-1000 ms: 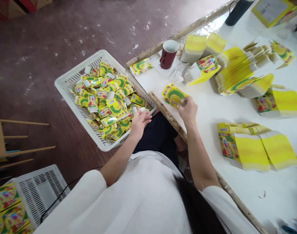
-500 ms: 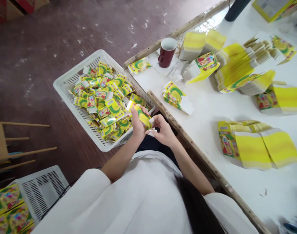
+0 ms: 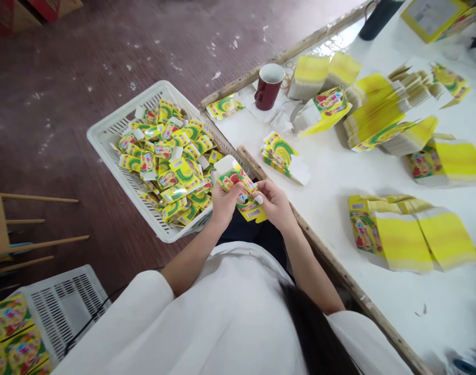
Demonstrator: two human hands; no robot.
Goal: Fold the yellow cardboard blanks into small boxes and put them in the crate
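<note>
Between my two hands is a small yellow and green printed carton [image 3: 232, 174], its white end flap raised. My left hand [image 3: 224, 204] grips it with the thumb across the printed face. The fingers of my right hand [image 3: 275, 203] pinch its right edge. A yellow flap with a barcode hangs down below the fingers. To the left, a white plastic basket [image 3: 122, 179] holds many similar small cartons [image 3: 179, 174]. On the table at the right lies a short stack of flat cartons [image 3: 280, 151].
Bundles of flat cartons [image 3: 410, 239] cover parts of the white table [image 3: 429, 307], which has a wooden edge strip. A maroon mug [image 3: 269, 87] and a dark bottle [image 3: 378, 21] stand towards the back. At lower left are another crate [image 3: 71, 307] and a wooden stool [image 3: 3, 224].
The carton in my hands has turned, now showing its red-lettered face, a raised white flap and a barcode flap. My right hand has shifted slightly right and up.
</note>
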